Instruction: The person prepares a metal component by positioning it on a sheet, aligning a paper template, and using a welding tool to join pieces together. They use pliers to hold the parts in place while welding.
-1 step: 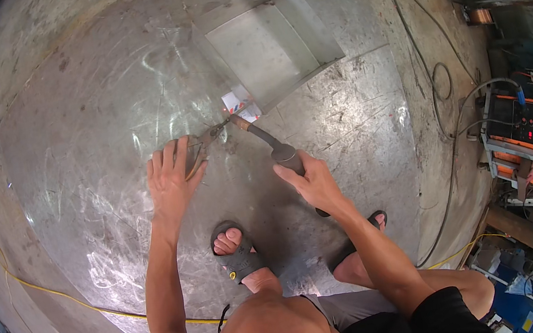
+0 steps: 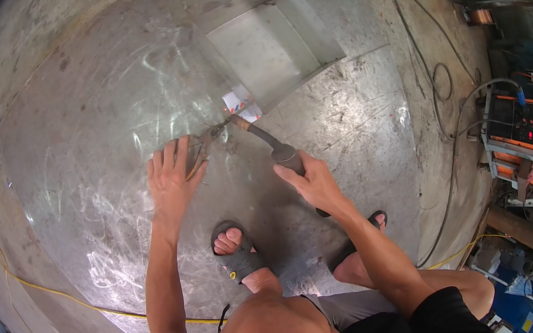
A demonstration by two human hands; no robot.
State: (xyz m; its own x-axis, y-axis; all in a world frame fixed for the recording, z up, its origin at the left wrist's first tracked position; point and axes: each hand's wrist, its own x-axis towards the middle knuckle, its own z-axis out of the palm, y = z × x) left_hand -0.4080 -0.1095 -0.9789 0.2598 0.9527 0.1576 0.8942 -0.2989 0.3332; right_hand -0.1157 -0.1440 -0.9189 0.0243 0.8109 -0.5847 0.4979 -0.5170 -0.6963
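In my left hand (image 2: pixel 171 170) is a pair of pliers (image 2: pixel 210 135), gripped by the handles with its jaws pointing up and right. The handle of a welding torch (image 2: pixel 287 156) is wrapped by my right hand (image 2: pixel 314 183). The torch's curved neck reaches up to the left, and its tip is close beside the pliers' jaws; whether the two touch I cannot tell. Just beyond them lies a small white piece (image 2: pixel 242 103) with red and blue marks, at the near left corner of an open sheet-metal box (image 2: pixel 304 23).
Under everything is a scratched metal sheet (image 2: pixel 101 122). An orange welding machine (image 2: pixel 515 122) stands at the right, with dark cables (image 2: pixel 408 28) running along the floor. A yellow cable (image 2: pixel 94 306) crosses behind my feet. My sandalled feet (image 2: pixel 238 250) are close below the torch.
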